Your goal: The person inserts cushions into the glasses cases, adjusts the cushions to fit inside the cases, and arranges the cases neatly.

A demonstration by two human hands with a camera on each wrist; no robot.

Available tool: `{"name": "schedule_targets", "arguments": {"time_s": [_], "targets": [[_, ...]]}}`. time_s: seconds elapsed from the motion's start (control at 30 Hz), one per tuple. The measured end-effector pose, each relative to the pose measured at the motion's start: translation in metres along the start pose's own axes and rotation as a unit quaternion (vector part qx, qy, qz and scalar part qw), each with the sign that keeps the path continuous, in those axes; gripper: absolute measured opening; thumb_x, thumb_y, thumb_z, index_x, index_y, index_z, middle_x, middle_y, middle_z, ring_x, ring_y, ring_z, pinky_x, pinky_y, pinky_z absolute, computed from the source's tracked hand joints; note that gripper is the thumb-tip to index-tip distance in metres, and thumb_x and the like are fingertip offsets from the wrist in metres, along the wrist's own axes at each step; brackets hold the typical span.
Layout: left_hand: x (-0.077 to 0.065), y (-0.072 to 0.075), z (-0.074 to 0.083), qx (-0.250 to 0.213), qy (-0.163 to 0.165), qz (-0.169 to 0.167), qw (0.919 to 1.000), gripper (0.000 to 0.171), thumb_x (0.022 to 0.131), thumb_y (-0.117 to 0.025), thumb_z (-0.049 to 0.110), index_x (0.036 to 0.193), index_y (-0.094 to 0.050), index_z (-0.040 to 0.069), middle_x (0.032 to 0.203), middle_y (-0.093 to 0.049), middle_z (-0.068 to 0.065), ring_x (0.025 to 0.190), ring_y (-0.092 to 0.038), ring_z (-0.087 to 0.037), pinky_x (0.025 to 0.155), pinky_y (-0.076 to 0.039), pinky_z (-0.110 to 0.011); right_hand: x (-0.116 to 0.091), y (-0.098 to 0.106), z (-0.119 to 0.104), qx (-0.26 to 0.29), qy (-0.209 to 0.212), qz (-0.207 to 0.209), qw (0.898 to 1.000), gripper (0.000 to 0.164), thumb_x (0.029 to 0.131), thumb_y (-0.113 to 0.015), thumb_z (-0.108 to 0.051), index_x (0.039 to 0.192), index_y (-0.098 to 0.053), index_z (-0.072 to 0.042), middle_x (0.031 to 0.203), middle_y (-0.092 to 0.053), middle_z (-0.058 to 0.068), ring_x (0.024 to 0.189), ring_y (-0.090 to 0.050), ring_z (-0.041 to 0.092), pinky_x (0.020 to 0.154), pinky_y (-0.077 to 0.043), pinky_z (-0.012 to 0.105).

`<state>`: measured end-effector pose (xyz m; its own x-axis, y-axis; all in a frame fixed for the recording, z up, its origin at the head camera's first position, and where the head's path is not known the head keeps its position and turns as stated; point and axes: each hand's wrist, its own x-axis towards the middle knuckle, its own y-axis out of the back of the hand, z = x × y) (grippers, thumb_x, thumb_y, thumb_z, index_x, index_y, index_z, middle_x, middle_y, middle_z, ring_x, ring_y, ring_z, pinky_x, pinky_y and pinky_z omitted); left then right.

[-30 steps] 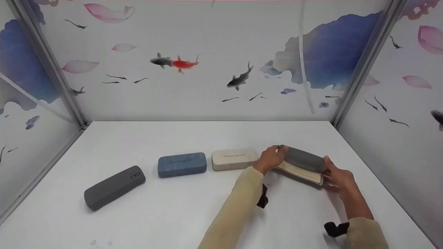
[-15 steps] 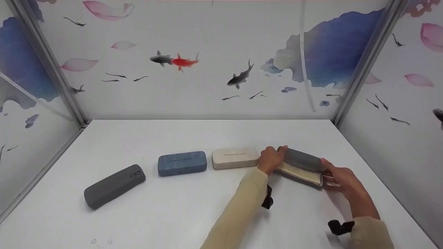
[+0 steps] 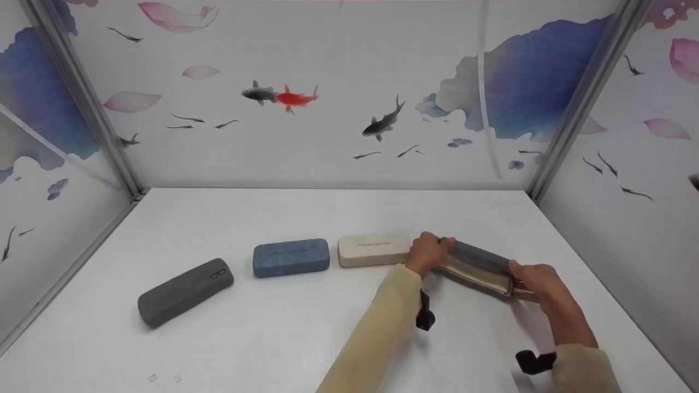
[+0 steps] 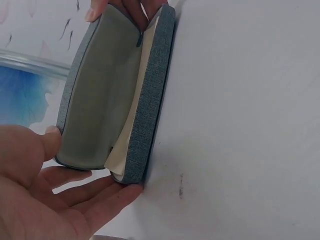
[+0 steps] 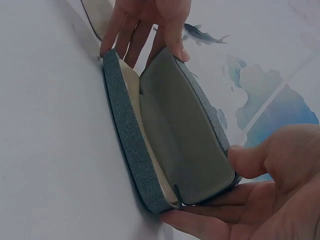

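A grey glasses case (image 3: pixel 483 257) lies at the right of the table with its lid raised partway. My left hand (image 3: pixel 429 254) grips its left end and my right hand (image 3: pixel 539 281) grips the right end. In the left wrist view, the left thumb (image 4: pixel 51 142) touches the lid's edge while the fingers lie along the end of the base. The right thumb (image 5: pixel 246 161) likewise touches the lid in the right wrist view. Inside, the lid's lining (image 5: pixel 185 135) is grey-green, and a cream layer (image 4: pixel 134 115), cloth or lining, lies in the base.
Left of the held case are a cream case (image 3: pixel 373 252), a blue case (image 3: pixel 291 258) and a dark grey case (image 3: pixel 185 295) with a glasses drawing, all closed. The cream one is close beside my left hand. Printed panels border the white table (image 3: pixel 262 338).
The grey case's lid shows as a narrower band in the head view than a second ago. Both hands keep their hold on its ends. The other cases stay in place.
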<state>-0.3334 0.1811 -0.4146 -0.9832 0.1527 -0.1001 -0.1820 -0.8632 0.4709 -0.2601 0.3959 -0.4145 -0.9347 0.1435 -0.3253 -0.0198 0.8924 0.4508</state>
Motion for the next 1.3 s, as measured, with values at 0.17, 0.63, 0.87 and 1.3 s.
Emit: {"name": "schedule_targets", "arguments": {"time_s": [0.17, 0.63, 0.87, 1.3], "targets": [[-0.001, 0.003, -0.004, -0.004, 0.005, -0.008, 0.9999, 0.039, 0.097, -0.067, 0.033, 0.112, -0.069, -0.002, 0.099, -0.070, -0.009, 0.085, -0.056, -0.017, 0.085, -0.052, -0.034, -0.002, -0.005, 0.001, -0.019, 0.005, 0.010, 1.000, 0.072, 0.108, -0.036, -0.034, 0.146, -0.018, 0.024, 0.152, -0.024, 0.044, 0.144, -0.031, 0.050, 0.113, -0.040, 0.047], [0.000, 0.004, -0.030, 0.026, -0.042, -0.017, 0.9987, 0.024, 0.094, -0.070, 0.017, 0.105, -0.074, -0.004, 0.091, -0.071, -0.007, 0.077, -0.052, -0.011, 0.074, -0.047, -0.023, -0.004, -0.016, 0.017, -0.066, 0.063, 0.017, 0.996, 0.062, 0.107, -0.047, -0.021, 0.141, -0.028, 0.027, 0.147, -0.032, 0.046, 0.136, -0.045, 0.048, 0.096, -0.055, 0.033], [0.001, -0.002, -0.030, 0.027, -0.035, -0.005, 0.9990, 0.023, 0.092, -0.072, 0.013, 0.109, -0.073, -0.004, 0.101, -0.074, -0.010, 0.082, -0.057, -0.010, 0.081, -0.052, -0.025, -0.003, -0.012, 0.020, -0.077, 0.053, 0.016, 0.995, 0.067, 0.103, -0.055, -0.024, 0.142, -0.032, 0.024, 0.146, -0.038, 0.043, 0.127, -0.059, 0.040, 0.093, -0.057, 0.032], [0.000, 0.005, -0.028, 0.061, -0.063, -0.001, 0.9961, 0.036, 0.093, -0.070, 0.011, 0.126, -0.067, -0.003, 0.127, -0.070, -0.012, 0.124, -0.062, -0.022, 0.104, -0.050, -0.030, -0.013, -0.010, 0.000, -0.186, 0.037, 0.050, 0.980, 0.074, 0.100, -0.055, -0.034, 0.137, -0.035, 0.027, 0.136, -0.047, 0.043, 0.123, -0.052, 0.053, 0.099, -0.048, 0.055]]}}
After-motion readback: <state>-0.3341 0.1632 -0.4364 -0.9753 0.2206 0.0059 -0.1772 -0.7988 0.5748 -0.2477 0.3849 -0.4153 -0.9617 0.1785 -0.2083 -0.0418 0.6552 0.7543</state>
